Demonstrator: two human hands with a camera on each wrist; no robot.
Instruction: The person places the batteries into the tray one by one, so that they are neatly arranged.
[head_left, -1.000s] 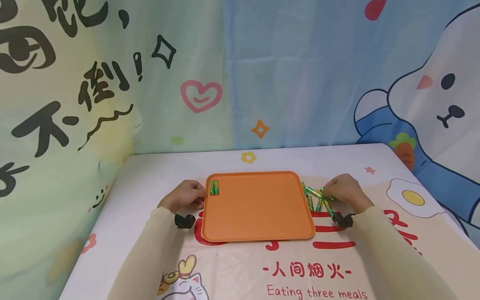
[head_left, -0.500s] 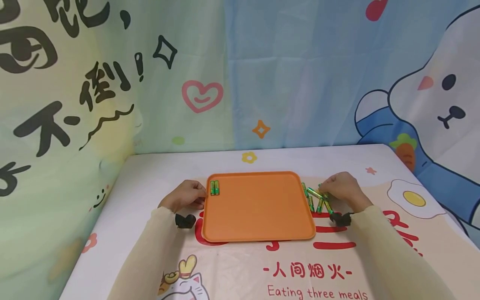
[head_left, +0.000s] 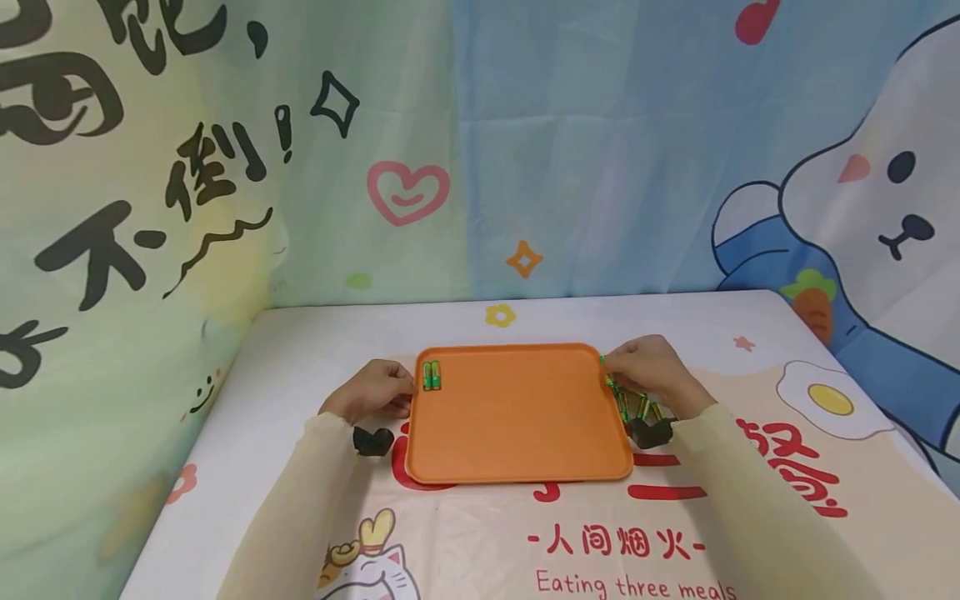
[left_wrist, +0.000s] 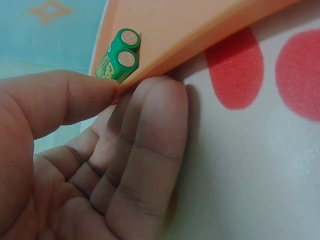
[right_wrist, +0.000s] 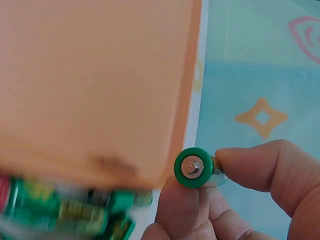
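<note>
My left hand [head_left: 373, 390] pinches the left rim of an orange tray [head_left: 517, 417], its thumb at the rim and its fingers against the outer side. Two green batteries [left_wrist: 120, 55] lie side by side in the tray's far left corner, just past the thumb. Between thumb and fingers, my right hand [head_left: 656, 371] holds another green battery [right_wrist: 195, 167] near the tray's far right corner. The metal nub on its end faces the right wrist camera. Several more green batteries [right_wrist: 60, 210] lie in a loose heap outside the tray's right edge, partly hidden under the right hand in the head view.
The tray sits on a printed tablecloth [head_left: 465, 542] with red characters and a cat drawing. A pale printed curtain [head_left: 585, 167] hangs behind the table. Black wrist bands [head_left: 651, 433] show below both hands.
My right hand has lifted a battery from the heap and moved left with it to the tray's far right corner. The left hand stays at the left rim.
</note>
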